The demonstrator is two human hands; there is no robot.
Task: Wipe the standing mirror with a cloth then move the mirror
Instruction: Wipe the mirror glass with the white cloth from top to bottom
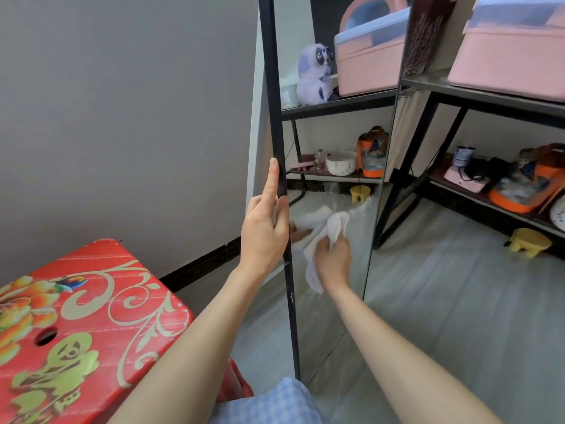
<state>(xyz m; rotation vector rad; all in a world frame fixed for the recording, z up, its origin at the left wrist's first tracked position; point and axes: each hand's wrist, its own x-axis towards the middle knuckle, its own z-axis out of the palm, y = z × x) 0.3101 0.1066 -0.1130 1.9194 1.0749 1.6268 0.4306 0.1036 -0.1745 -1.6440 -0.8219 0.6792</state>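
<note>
From the head view, I see my left hand (pixel 266 228) gripping the black left frame edge of the standing mirror (pixel 333 270), index finger stretched up along the frame. The mirror stands on the floor (pixel 443 301) near the grey wall (pixel 122 117), leaning slightly. My right hand (pixel 333 258) is clenched around the white cloth (pixel 324 240), pressing it on the lower glass. My worry: pushing hard low down could slide the base on the smooth floor or tip the frame if my left grip loosens. The red stool (pixel 76 332) beside me could snag the mirror when I move it.
</note>
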